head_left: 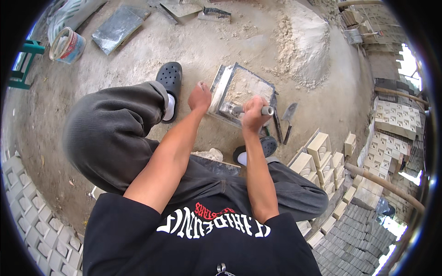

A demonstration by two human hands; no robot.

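Plastic bucket (67,46) well ahead and left of both hands. Left hand (200,96): fingers curled, just beside the mould; cannot tell whether anything is pinched. Rectangular mould (224,86), sandy mix (248,85) inside, lies between and ahead of the hands. Right hand (255,113): clenched around pipe-handled hammer (228,108). Pointed trowel (290,112) near, right of it.

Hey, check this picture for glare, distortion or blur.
In the head view, bright gaps at the right burn out to white; the head view's fisheye curves the stacked grey pieces near the rim; mid-frame in the head view, the right hand looks fairly clear.
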